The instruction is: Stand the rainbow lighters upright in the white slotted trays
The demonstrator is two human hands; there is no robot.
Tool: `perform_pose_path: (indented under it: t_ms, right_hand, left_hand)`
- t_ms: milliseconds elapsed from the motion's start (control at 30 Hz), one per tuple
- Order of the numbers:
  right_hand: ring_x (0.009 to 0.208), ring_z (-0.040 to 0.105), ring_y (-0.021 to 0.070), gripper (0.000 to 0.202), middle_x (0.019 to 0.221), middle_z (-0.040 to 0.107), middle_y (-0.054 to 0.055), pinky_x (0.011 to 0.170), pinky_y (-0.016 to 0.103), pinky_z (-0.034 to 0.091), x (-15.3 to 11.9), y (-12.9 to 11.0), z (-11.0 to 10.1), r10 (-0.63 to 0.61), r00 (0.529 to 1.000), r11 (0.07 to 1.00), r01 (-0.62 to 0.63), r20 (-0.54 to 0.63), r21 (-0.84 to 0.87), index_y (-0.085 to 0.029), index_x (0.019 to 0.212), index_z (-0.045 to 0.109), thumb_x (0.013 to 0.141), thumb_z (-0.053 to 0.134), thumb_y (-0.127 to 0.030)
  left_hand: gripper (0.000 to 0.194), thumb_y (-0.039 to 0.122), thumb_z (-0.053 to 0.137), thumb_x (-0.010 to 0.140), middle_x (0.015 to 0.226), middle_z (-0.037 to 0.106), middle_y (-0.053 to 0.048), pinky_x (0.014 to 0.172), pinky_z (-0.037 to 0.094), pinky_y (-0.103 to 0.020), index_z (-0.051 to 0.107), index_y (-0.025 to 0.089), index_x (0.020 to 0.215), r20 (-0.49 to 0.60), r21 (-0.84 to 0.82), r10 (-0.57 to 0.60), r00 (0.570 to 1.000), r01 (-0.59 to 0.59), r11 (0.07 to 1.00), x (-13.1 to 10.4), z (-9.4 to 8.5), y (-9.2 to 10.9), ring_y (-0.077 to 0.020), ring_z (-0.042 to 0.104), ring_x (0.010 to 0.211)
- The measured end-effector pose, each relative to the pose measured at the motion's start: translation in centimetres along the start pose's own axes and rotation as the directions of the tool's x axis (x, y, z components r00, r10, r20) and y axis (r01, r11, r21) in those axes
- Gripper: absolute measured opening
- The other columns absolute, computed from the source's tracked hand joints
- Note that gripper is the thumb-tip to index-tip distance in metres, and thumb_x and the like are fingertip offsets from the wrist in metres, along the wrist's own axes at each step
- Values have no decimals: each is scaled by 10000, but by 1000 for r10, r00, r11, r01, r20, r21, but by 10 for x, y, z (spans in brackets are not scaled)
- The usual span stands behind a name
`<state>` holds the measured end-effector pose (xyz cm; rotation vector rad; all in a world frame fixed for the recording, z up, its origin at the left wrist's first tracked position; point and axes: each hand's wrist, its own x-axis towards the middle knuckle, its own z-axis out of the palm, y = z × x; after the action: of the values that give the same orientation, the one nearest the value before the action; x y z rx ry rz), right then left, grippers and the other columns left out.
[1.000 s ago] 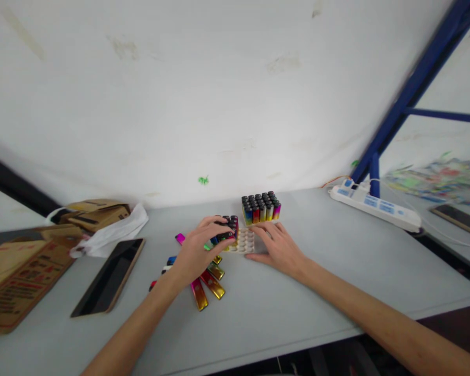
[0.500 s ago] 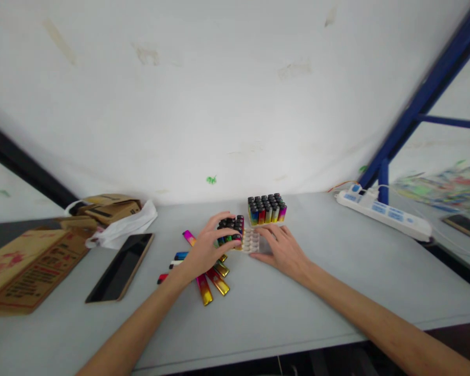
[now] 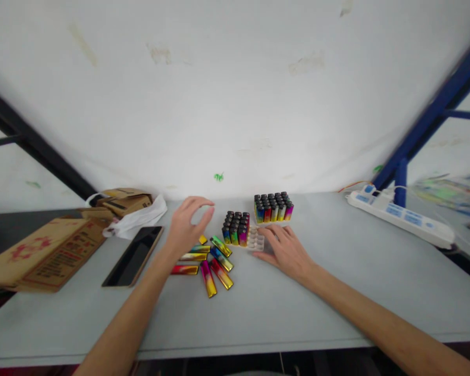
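Above the left side of the loose lighters [image 3: 209,279], my left hand [image 3: 186,227] is open, thumb and fingers apart with nothing between them. Several shiny multicoloured lighters lie spread on the grey table. A pale tray [image 3: 256,240] holds upright black-topped lighters [image 3: 236,228] in its left part, while the cups at its right show no lighters. My right hand [image 3: 284,248] grips the tray's right end between thumb and fingers. Just behind it stands a second block of upright lighters [image 3: 273,207], packed in rows.
A dark phone [image 3: 133,257] lies at the left, beside cardboard boxes [image 3: 47,250] and a white bag [image 3: 137,218]. A white power strip [image 3: 399,216] with cables runs along the right. The wall [image 3: 235,104] rises behind the table, whose front edge [image 3: 258,348] is near.
My left hand has moved left, off the upright lighters in the tray, and its fingers now hold nothing. My right hand stays at the tray. The camera view has shifted slightly.
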<state>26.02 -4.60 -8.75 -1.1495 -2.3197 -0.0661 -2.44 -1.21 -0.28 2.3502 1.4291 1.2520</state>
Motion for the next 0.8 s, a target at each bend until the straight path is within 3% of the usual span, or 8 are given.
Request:
perform_pose_path:
  t_ms: [100,167,300,400,500,633,700,800]
  right_hand:
    - [1103,608,330,534,1221,645,161,936,497,472,0,-1,-1,16,1000,1000,-16,2,7,-194,1323,547,972,523,-596]
    - [1118,602,331,503,1243,633,164,941,506,478,0,-2,-2,34,999,999,-34,10,25,-191,1325,539,996,495,-568]
    - [1102,607,326,445,1230,617,154,948,520,500,4,2,-3,116,993,988,-118,27,95,-201,1323,530,1016,480,-518]
    - [1081,617,317,497,1193,610,140,947,513,523,7,9,-4,165,985,973,-171,51,154,-209,1338,521,985,522,-558]
    - [1133,603,331,628,1236,599,147,996,537,505,9,17,-5,115,989,978,-128,90,167,-215,1415,474,938,575,-610]
    - [1213,566,375,845,1327,587,175,1031,578,473,9,22,-3,57,992,983,-76,114,169,-218,1491,406,832,685,-668]
    - [1231,561,382,905,1353,585,183,1038,577,469,10,23,-2,61,991,981,-81,118,177,-208,1498,395,790,739,-655]
    - [1244,566,364,886,1371,591,180,1052,559,463,11,24,0,71,990,973,-96,123,210,-201,1496,395,796,768,-596]
  left_hand:
    - [225,446,632,878,723,668,-7,697,459,-288,633,224,913,20,150,-193,981,188,971,5,-21,-30,-188,612,664]
    - [244,469,645,850,608,616,25,624,396,-277,579,235,862,72,269,-272,960,244,932,4,-28,-50,-186,582,582]
    - [346,569,621,832,584,617,11,593,357,-289,535,243,910,195,410,-384,902,281,868,-4,-23,-71,-234,606,593]
    - [404,587,619,817,586,613,-7,600,365,-297,561,232,1001,269,498,-472,839,298,814,-10,-9,-69,-267,636,634]
    - [458,563,627,810,641,631,-38,620,381,-309,584,222,1112,255,570,-510,822,298,766,-15,1,-63,-312,672,740]
    - [478,436,670,802,653,641,-14,651,416,-303,586,233,1226,244,423,-448,860,321,847,-14,7,-64,-275,666,732]
    - [476,402,730,755,650,637,0,660,436,-298,627,220,1182,170,248,-416,893,370,895,-10,8,-67,-245,647,693]
    - [362,458,755,747,685,653,-25,655,473,-300,685,180,968,107,-123,-440,891,451,884,-4,11,-61,-218,648,670]
